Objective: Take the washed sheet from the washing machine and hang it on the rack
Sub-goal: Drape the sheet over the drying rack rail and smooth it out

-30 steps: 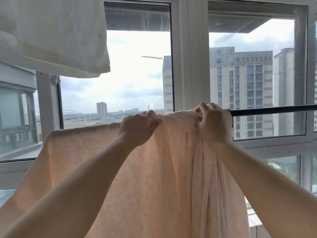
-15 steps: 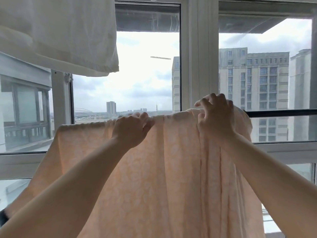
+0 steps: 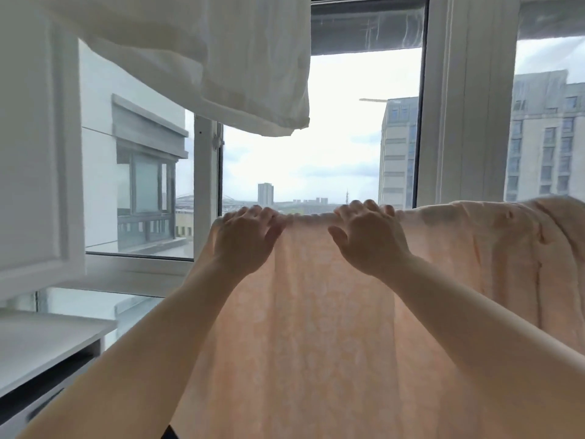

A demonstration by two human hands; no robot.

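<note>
Both hands have let go of the bunched sheet (image 3: 316,327) and moved to its left end. The left hand (image 3: 245,239) and right hand (image 3: 368,240) lie open, fingers over its top fold, smoothing. To their right it is still bunched, so spreading remains.

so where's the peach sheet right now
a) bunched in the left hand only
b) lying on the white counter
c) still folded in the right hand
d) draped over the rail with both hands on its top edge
d: the peach sheet hangs down from its top edge, with the left hand and right hand both laid over that edge.
</note>
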